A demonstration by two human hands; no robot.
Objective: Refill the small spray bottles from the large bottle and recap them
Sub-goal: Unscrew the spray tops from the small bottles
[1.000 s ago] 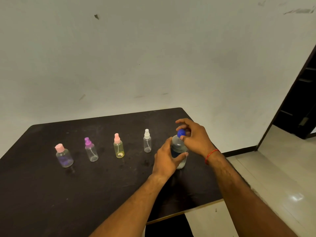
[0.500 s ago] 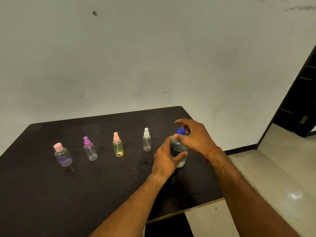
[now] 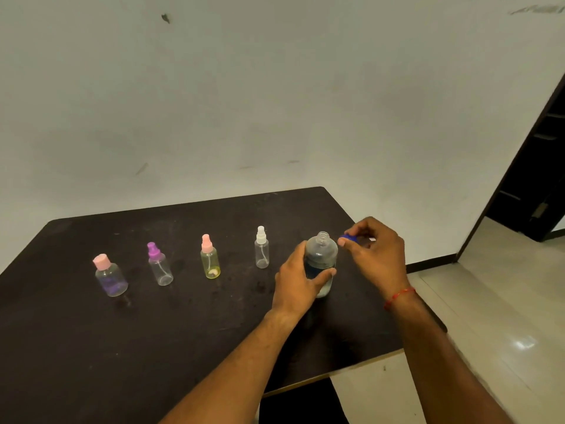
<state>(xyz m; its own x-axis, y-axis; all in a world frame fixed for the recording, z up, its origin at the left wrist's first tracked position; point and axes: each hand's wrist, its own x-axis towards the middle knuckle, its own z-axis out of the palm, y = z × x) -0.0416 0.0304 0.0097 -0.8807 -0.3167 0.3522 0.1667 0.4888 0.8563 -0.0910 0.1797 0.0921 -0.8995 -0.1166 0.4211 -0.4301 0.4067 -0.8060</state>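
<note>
We are at the opening step: the large bottle (image 3: 321,261) stands upright on the dark counter (image 3: 183,332), its threaded neck bare and open. Our left hand (image 3: 298,284) is wrapped around the bottle's lower body, thumb across the front, steadying it. Our right hand (image 3: 374,255) sits just off the neck at about 3 o'clock from it, fingertips pinched on the blue cap (image 3: 348,239), which is clear of the threads.

Running out from the large bottle toward 9 o'clock, four small bottles stand in a row, all upright and capped: the white-topped sprayer (image 3: 262,247) nearest, then the yellow bottle with the pink sprayer (image 3: 210,258), the clear one with the purple sprayer (image 3: 159,266), and the squat bottle with the flat pink cap (image 3: 109,276) farthest out. None of them is open, so nothing can be poured yet.

We judge the task to be barely begun. The next move calls for setting the blue cap down somewhere on the counter where it will not roll off the near edge at 5 o'clock, then freeing a hand to unscrew a small sprayer, probably the white one since it is closest. Those narrow necks will want a slow, careful tilt of the large bottle, or liquid will spill onto the counter.
</note>
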